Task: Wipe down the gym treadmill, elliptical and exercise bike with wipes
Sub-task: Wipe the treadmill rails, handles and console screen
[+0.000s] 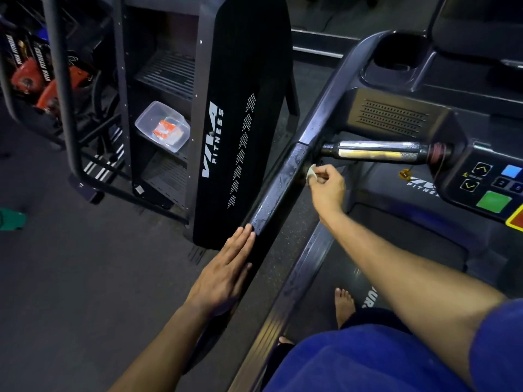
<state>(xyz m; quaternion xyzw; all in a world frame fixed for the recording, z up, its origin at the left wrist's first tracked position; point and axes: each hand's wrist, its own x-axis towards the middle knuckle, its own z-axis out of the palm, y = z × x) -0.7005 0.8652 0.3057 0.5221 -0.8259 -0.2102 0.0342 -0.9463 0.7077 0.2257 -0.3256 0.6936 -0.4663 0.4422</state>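
Treadmill handrail (278, 182) is being wiped with a wipe (311, 171) pinched in the right hand (327, 188); the left hand (226, 271), flat and empty, is being rested at the rail's end, where wiping is likely needed next.

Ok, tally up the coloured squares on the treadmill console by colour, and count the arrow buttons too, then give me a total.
Green square: 1
Blue square: 1
Arrow buttons: 2, the up arrow and the down arrow
Total: 4
A red and yellow patch at the frame's right edge is cut off, so it is left out.

Clear plastic tub (162, 126) on shelf (167, 77)
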